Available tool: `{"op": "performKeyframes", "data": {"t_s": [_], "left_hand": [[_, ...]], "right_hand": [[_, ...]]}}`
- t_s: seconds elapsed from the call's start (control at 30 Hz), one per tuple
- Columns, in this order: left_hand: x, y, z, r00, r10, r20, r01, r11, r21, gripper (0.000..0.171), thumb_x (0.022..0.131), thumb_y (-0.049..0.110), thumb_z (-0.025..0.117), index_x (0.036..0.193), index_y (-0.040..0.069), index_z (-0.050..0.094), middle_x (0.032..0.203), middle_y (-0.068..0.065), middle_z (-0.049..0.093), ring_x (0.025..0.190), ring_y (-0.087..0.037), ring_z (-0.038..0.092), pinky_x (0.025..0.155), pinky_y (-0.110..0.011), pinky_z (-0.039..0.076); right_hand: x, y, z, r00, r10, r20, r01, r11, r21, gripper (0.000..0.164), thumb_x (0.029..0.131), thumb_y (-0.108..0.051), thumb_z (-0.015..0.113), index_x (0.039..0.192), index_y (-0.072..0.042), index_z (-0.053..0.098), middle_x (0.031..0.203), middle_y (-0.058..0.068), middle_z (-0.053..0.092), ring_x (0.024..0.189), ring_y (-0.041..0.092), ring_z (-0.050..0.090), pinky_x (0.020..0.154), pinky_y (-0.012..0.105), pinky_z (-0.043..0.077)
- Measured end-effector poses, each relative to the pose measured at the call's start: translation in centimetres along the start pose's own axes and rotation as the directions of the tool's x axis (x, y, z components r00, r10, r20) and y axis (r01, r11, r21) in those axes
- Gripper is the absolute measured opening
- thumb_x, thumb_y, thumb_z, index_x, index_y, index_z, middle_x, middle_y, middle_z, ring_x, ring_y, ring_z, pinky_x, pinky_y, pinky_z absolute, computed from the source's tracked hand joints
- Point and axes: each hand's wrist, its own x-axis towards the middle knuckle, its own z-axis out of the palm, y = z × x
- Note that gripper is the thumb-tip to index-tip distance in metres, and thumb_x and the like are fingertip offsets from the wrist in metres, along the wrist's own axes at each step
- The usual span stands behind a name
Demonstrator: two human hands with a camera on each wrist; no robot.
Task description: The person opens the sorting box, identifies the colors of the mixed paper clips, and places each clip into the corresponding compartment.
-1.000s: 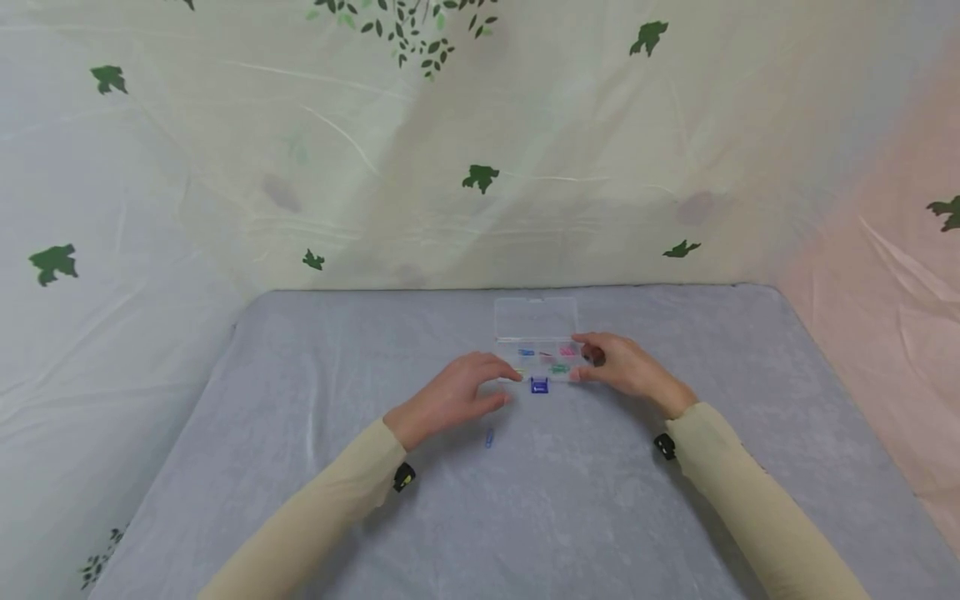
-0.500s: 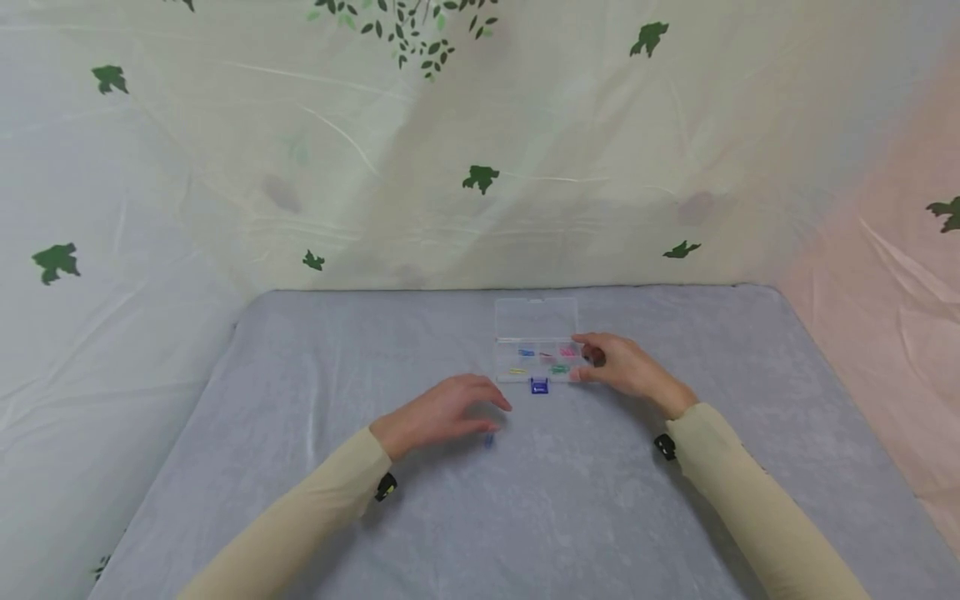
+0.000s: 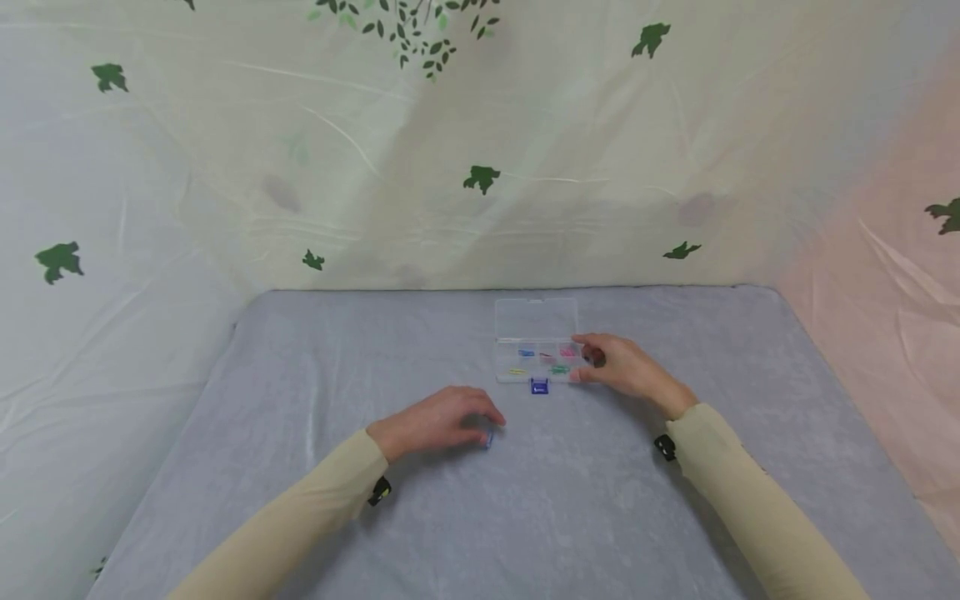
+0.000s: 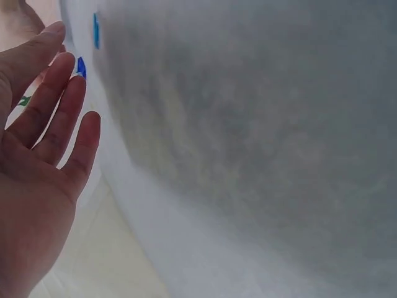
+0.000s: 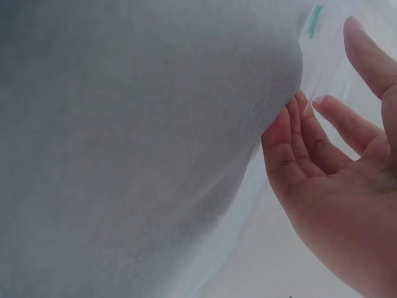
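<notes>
A clear plastic compartment box (image 3: pixel 506 381) lies on the cloth with its lid (image 3: pixel 536 318) laid back and its blue latch (image 3: pixel 539 387) toward me. Small blue (image 3: pixel 527 353), pink (image 3: pixel 567 352), yellow (image 3: pixel 517 372) and green (image 3: pixel 559 369) clips sit in separate compartments. My right hand (image 3: pixel 626 364) grips the box's right end, thumb at the front corner and a finger at the back. One blue paper clip (image 4: pixel 96 31) lies loose in front of the box. Just beside it hovers my left hand (image 3: pixel 442 419), fingers loosely bent; the left wrist view shows a gap between fingertips and clip.
Grey cloth covers the table (image 3: pixel 585 517). Behind it hangs a pale curtain (image 3: pixel 375 208) with green leaf prints, continuing along both sides. The loose clip is the only small object visible outside the box.
My left hand has drawn back from the box's front left compartment, toward me and down to the loose blue clip. The right hand has stayed at the box's right end.
</notes>
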Motion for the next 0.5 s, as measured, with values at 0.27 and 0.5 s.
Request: {"op": "performKeyframes", "data": {"t_s": [0.27, 0.5], "left_hand": [[-0.24, -0.13, 0.40, 0.997, -0.035, 0.065, 0.038, 0.998, -0.043, 0.025, 0.095, 0.014, 0.077, 0.120, 0.012, 0.075, 0.116, 0.003, 0.073, 0.113, -0.012, 0.064, 0.104, -0.033, 0.049], [-0.41, -0.06, 0.51, 0.992, -0.085, 0.088, 0.090, 0.994, -0.054, 0.025, 0.095, 0.014, 0.077, 0.120, 0.014, 0.075, 0.117, 0.005, 0.072, 0.112, -0.010, 0.062, 0.105, -0.033, 0.049]], "right_hand": [[-0.01, 0.04, 0.00, 1.000, 0.006, 0.003, -0.006, 1.000, 0.001, 0.071, 0.091, -0.027, 0.082, 0.148, 0.003, 0.052, 0.111, 0.010, 0.064, 0.100, 0.025, 0.054, 0.088, 0.043, 0.046], [0.02, 0.06, -0.04, 1.000, 0.003, 0.003, -0.003, 1.000, -0.006, 0.072, 0.091, -0.028, 0.082, 0.148, 0.003, 0.052, 0.111, 0.010, 0.064, 0.100, 0.025, 0.055, 0.089, 0.043, 0.046]]}}
